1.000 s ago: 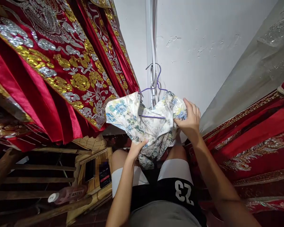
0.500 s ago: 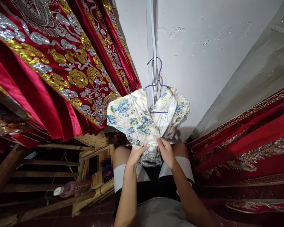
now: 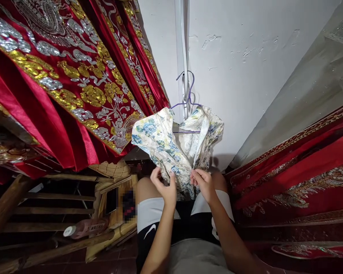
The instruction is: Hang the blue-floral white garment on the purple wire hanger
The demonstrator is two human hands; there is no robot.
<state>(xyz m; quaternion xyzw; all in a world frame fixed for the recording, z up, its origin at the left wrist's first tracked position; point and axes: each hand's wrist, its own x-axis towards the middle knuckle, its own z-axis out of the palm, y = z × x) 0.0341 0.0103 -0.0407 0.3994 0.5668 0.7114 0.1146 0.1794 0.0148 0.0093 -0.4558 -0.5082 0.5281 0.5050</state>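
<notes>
White, blue-flowered fabric top (image 3: 167,146) hangs from a thin purple hanger (image 3: 189,99) straight ahead, its length running down toward me; my right hand (image 3: 203,185) pinches the V-neck's base, nearer it than my left hand (image 3: 165,187), thumb and fingers spread.

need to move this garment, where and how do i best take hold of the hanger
Probably by the neck of the hanger, coming from the front right: that part stands bare above the garment, while red cloth crowds the left.
</notes>
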